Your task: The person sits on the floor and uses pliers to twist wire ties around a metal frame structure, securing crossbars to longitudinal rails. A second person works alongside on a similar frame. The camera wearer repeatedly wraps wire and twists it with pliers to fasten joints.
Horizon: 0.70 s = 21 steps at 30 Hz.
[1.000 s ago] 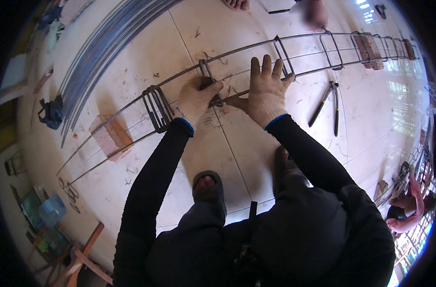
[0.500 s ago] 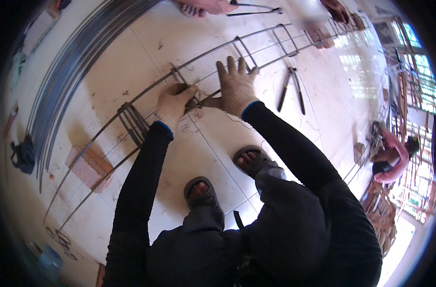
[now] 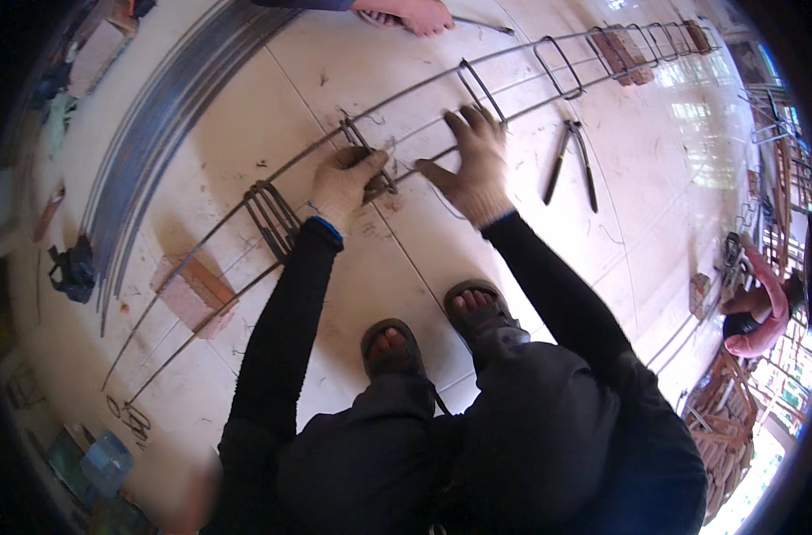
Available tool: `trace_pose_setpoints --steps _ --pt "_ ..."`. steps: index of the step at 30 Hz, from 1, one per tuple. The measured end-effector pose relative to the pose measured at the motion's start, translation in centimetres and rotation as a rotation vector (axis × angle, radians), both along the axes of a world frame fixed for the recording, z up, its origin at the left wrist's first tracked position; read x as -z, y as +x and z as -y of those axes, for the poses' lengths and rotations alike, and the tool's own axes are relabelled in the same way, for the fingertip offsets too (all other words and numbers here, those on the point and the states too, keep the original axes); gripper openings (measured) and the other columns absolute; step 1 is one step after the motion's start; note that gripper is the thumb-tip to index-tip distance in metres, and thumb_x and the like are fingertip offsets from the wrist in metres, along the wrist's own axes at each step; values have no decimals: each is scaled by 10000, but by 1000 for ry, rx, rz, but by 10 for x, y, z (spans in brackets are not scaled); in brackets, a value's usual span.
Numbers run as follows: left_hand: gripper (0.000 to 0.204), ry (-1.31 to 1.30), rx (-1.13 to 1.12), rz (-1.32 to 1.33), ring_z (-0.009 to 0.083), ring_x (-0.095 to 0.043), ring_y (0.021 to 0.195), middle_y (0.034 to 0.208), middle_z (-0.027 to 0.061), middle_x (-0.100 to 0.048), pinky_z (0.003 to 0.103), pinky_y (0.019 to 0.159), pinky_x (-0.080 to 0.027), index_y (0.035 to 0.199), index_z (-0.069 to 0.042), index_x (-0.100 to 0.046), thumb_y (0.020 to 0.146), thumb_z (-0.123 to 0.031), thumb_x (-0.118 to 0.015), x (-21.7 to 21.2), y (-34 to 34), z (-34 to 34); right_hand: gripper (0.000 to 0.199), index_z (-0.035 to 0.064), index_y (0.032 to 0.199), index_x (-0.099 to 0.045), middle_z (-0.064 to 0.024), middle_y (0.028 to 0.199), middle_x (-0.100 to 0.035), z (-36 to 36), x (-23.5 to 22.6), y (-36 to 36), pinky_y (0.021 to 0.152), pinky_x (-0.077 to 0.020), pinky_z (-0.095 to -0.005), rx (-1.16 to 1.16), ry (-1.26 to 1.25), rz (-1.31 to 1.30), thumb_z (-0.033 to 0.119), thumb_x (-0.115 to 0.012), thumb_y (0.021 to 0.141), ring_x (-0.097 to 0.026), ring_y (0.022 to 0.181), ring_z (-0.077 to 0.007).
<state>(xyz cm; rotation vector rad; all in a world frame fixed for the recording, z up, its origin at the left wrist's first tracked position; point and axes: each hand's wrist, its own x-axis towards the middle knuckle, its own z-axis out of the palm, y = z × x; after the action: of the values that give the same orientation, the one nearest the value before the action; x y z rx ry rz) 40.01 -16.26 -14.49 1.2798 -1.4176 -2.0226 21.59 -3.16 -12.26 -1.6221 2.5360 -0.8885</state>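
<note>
A long rebar cage (image 3: 406, 92) of thin steel bars and rectangular stirrups runs from lower left to far right. My left hand (image 3: 336, 187), in a pale knitted glove, has its thumb and fingers closed around one dark stirrup (image 3: 359, 136) where it crosses the bars. My right hand (image 3: 477, 169), gloved too, is beside the near bar with its fingers apart and slightly bent. Nothing shows in it, and whether its thumb touches the bar I cannot tell. Several stirrups (image 3: 270, 218) sit bunched on the bars left of my left hand.
Bricks (image 3: 192, 299) prop the cage at the near left, and more bricks (image 3: 622, 55) at the far right. Black-handled pincers (image 3: 570, 165) lie on the tiled floor. A bundle of steel rods (image 3: 170, 134) lies left. Another person's foot (image 3: 424, 16) shows at the top; a person (image 3: 767, 303) crouches right.
The view has shifted, moving the scene slightly rightward. My right hand's fingers have bent and its thumb points out to the left. My left hand keeps its hold on the stirrup.
</note>
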Motion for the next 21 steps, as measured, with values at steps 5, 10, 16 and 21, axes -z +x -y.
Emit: trace_pose_setpoints --steps 5,10,16,21 --pt "311 -35 16 47 107 -668 774 924 43 -744 259 685 -540 1059 21 -760 935 -254 -835 -10 -5 -5 407 80 1164 -746 -154 1252 -702 -82 25 14 1039 -503 -466 179 -32 112 187 -862 788 -629 1209 -369" --pt "356 -12 -3 103 120 -687 809 972 65 -751 269 720 -560 1120 43 -737 938 -248 -832 -18 -5 -8 227 160 999 -804 -59 1081 -724 -127 49 20 861 -527 -459 167 184 63 216 -855 785 -672 1001 -321" --pt "541 -134 47 273 167 -716 936 1113 123 -747 291 827 -574 1275 96 -664 949 -308 -816 -25 -6 -11 107 122 798 -764 -124 890 -704 -117 58 15 757 -534 -504 74 217 96 201 -736 865 -682 872 -365" --pt "612 -201 100 305 159 -707 1011 1173 124 -726 277 880 -560 1371 115 -602 1000 -347 -757 -9 -3 -5 82 80 822 -753 -147 906 -693 -111 55 12 794 -538 -515 3 134 270 151 -731 855 -675 906 -390"
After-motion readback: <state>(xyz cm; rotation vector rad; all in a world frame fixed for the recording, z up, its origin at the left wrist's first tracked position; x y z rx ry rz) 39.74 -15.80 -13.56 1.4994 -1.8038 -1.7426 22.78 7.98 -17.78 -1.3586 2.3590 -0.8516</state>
